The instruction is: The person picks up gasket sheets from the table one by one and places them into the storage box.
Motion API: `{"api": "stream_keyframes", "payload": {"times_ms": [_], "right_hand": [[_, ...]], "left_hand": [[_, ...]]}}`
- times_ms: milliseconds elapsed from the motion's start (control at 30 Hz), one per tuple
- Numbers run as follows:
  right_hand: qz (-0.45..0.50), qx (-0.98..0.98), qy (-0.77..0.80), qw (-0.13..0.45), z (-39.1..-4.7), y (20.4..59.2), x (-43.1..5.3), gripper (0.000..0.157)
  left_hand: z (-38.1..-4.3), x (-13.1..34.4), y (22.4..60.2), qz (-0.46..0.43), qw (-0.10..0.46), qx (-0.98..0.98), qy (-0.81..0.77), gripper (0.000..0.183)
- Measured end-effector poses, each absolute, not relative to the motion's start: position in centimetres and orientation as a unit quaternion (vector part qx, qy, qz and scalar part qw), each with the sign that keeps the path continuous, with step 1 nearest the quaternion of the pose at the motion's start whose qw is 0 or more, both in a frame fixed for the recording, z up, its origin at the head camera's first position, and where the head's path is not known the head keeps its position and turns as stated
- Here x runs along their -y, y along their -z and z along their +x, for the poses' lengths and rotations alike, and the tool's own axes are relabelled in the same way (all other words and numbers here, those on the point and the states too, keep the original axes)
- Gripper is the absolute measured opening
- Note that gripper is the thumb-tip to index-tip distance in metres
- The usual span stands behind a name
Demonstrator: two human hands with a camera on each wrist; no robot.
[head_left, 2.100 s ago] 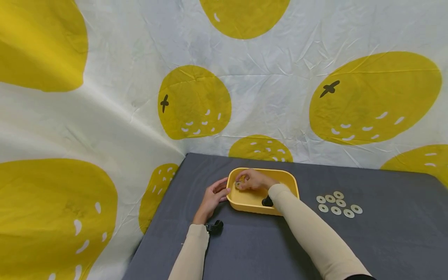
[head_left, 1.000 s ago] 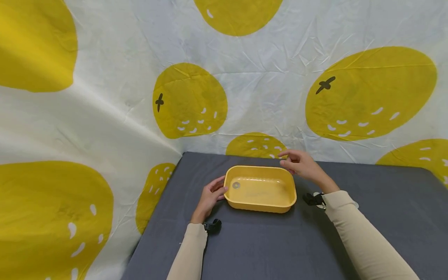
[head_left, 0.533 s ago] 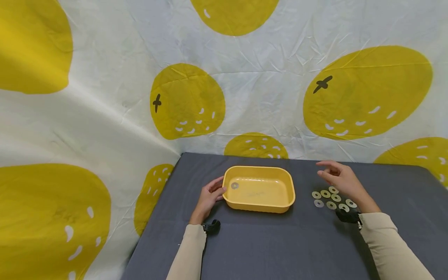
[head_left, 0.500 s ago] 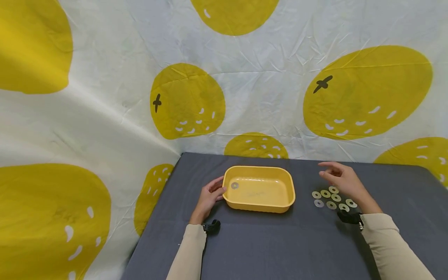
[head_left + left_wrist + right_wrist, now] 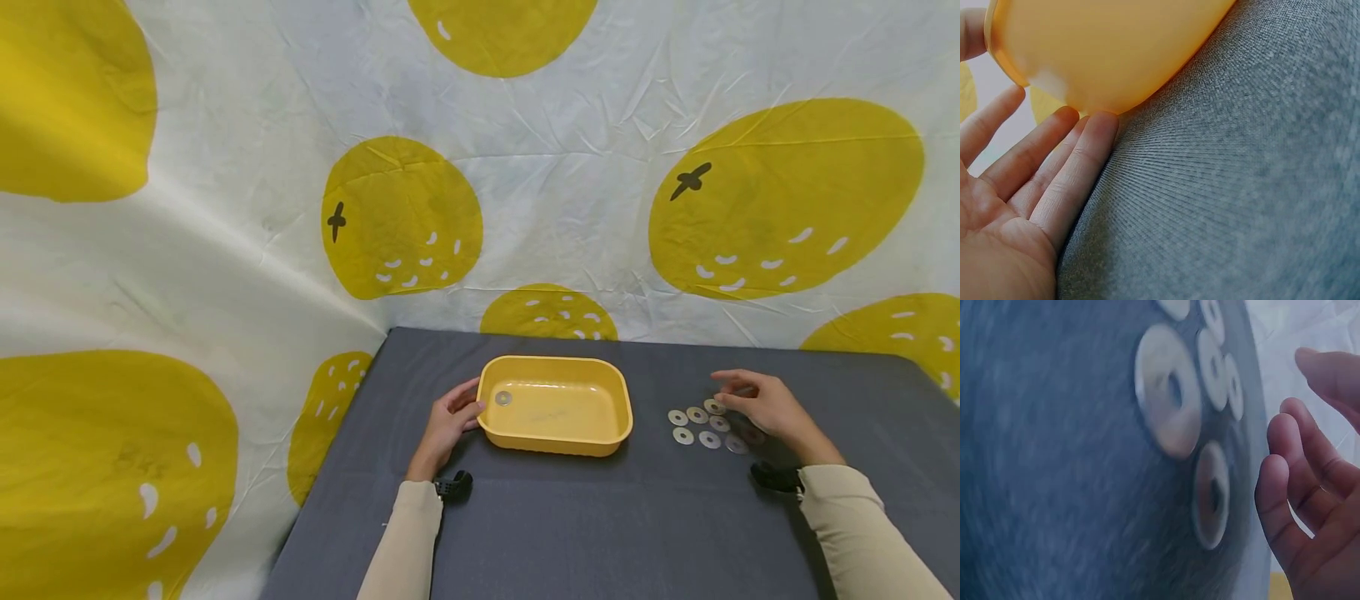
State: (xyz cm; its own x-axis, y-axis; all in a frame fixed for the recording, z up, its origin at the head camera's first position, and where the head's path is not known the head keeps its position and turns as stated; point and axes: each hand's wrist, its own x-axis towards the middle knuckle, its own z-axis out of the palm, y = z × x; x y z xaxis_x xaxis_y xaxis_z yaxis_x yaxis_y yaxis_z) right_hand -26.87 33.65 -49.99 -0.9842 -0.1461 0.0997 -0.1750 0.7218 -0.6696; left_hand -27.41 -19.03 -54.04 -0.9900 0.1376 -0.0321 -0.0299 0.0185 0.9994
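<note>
A shallow yellow rectangular tub (image 5: pixel 555 446) stands on the grey cloth, with one metal washer (image 5: pixel 503 398) lying flat in its left end. My left hand (image 5: pixel 448 423) holds the tub's left end. Its thumb (image 5: pixel 971 36) is over the rim, while the fingertips (image 5: pixel 1100 125) rest on the outer wall. Several flat washers (image 5: pixel 709 439) lie in a loose cluster right of the tub. Over their right side hovers my right hand (image 5: pixel 772 410), fingers loosely bent and nothing between them. In the right wrist view, washers (image 5: pixel 1152 375) lie on the cloth beside the fingertips.
The grey-covered table (image 5: pixel 570 533) runs back to a white curtain (image 5: pixel 555 217) printed with large yellow fruit. More of that fabric hangs along the left side. A black band (image 5: pixel 453 486) is strapped round the left wrist, and another (image 5: pixel 776 477) round the right.
My right hand has let go of the washer inside the tub, left it there, and moved right, then lower over the cluster. The left hand keeps its place at the tub's end.
</note>
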Motion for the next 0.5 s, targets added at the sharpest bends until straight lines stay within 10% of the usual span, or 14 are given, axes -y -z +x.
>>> {"api": "stream_keyframes", "payload": {"times_ms": [500], "right_hand": [[0.115,0.930,-0.347,-0.031,-27.6,51.2,-35.2,0.036]], "left_hand": [[-27.3,19.0,54.0,0.046,0.060,-0.711,-0.699,0.051]]}}
